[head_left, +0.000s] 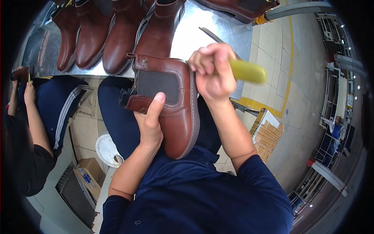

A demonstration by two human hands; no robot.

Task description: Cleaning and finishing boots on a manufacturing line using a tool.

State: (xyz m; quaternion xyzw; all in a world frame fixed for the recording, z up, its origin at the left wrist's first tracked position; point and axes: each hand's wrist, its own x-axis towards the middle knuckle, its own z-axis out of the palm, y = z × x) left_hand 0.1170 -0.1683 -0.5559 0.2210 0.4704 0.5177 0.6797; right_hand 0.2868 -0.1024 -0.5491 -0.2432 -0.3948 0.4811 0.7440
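Note:
A brown leather Chelsea boot [177, 130] with a dark elastic side panel lies on its side above my lap, toe toward me. My left hand [150, 124] grips it, thumb on the elastic panel and the other fingers hidden beneath. In my right hand [216, 72] is a tool with a yellow-green handle [249, 71], slightly blurred. Its narrow dark metal blade [210, 34] points up and left, away from the boot. The fingertips of this hand are at the boot's heel edge; whether they press on it I cannot tell.
Several brown boots [119, 50] stand on the metal table [194, 43] ahead, and another boot [241, 8] lies at its far right. At left, a co-worker's hand [29, 92] holds a yellow tool by a dark shoe. A white bucket lid [104, 148] and stacked cardboard [269, 136] sit lower down.

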